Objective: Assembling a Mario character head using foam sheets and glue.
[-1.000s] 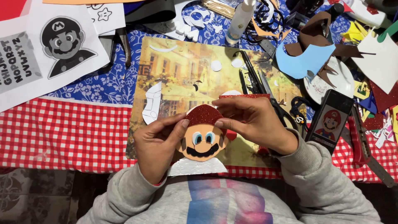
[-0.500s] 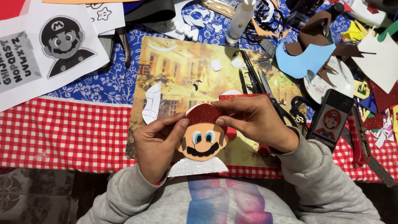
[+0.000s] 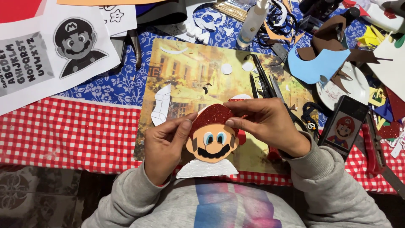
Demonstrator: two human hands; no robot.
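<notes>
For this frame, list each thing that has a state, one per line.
Foam character face: held up between both hands, red glitter cap in place.
Left hand: grip on the face's left edge.
Right hand: grip on the cap.
Phone: screen lit, flat on table.
Glue bottle: upright, capped.

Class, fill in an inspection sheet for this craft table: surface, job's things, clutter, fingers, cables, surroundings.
Surface: red checked tablecloth with a yellow picture mat on it.
Job's things: foam cartoon face with a red glitter cap, held over the mat.
Clutter: glue bottle, scissors, phone, printed sheet, foam scraps.
Fingers: left hand and right hand pinch the face.
Cables: black cord beside the phone.
Surroundings: nothing seen.
</notes>
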